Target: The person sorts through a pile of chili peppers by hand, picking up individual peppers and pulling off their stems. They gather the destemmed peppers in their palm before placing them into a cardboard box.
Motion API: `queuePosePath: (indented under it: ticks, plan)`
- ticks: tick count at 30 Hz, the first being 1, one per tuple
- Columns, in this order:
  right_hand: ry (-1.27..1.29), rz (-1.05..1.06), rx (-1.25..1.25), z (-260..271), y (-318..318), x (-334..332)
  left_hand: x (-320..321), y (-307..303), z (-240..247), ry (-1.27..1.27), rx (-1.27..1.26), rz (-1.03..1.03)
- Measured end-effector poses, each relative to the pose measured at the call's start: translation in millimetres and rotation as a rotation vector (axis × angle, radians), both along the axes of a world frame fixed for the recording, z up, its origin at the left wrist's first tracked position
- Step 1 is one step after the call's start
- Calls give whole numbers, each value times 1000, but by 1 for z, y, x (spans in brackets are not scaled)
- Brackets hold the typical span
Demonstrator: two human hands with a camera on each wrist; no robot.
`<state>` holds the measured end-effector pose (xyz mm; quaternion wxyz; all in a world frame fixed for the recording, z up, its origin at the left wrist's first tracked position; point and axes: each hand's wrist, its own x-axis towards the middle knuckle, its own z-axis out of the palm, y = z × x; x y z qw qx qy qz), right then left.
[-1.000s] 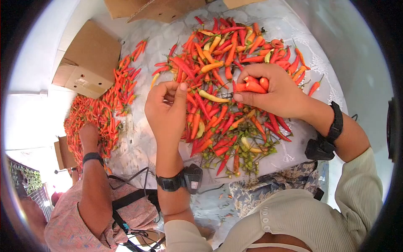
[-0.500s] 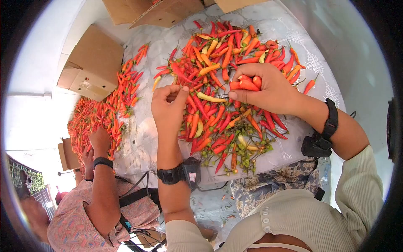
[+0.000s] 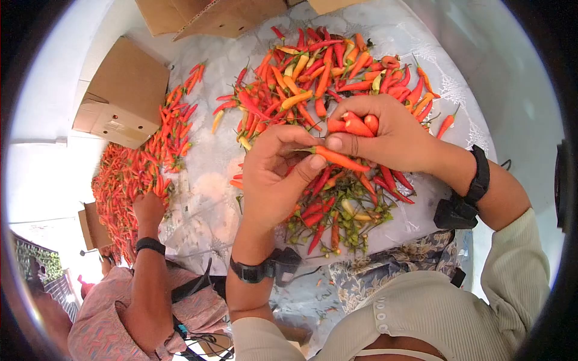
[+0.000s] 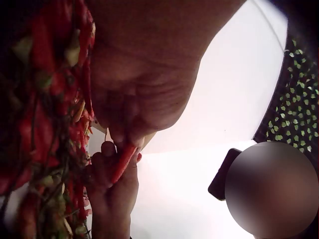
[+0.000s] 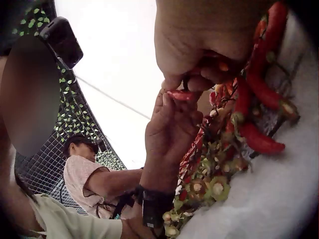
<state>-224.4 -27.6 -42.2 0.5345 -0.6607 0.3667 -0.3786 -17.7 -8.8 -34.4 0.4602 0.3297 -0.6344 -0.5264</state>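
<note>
In the head view the left hand [image 3: 277,174] pinches an orange-red chili [image 3: 342,159] between thumb and fingers, its green stem end toward the right hand. The right hand [image 3: 391,135] is curled round several red chilies [image 3: 358,126], with its thumb and fingertip close to the stem of the pinched chili. Below both hands lies a pile of red, orange and yellow chilies [image 3: 295,66], with green stems [image 3: 355,231] heaped at its near side. The right wrist view has the two hands meeting at a red chili [image 5: 180,95]; whether the right fingers touch it is unclear.
A larger heap of red chilies [image 3: 129,174] lies at the left, where another person's hand [image 3: 149,207] reaches in. Cardboard boxes [image 3: 123,90] stand behind that heap and at the back edge of the cloth-covered table [image 3: 205,132].
The left hand has moved right and toward the person, and now holds a chili beside the right hand. The right hand stays nearly in place with its chilies. The other person's hand has shifted.
</note>
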Motion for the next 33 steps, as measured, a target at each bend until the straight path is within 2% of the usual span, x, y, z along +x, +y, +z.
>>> queuePosePath:
  ticks: [4, 8, 11, 18, 33]
  plan:
    - [-119, 101, 362, 7, 2, -3, -1, 4, 2, -110, -27, 57]
    - [-93, 156, 43, 1, 3, 0, 0, 3, 5, -187, -114, 82]
    - [-95, 147, -8, 0, 4, 1, 3, 3, 7, -221, -100, 68]
    - [-89, 179, -14, 0, 4, 0, 4, 2, 10, -53, 113, 12]
    - [-129, 213, 17, 1, 3, 0, 5, -1, 2, 81, 168, 22]
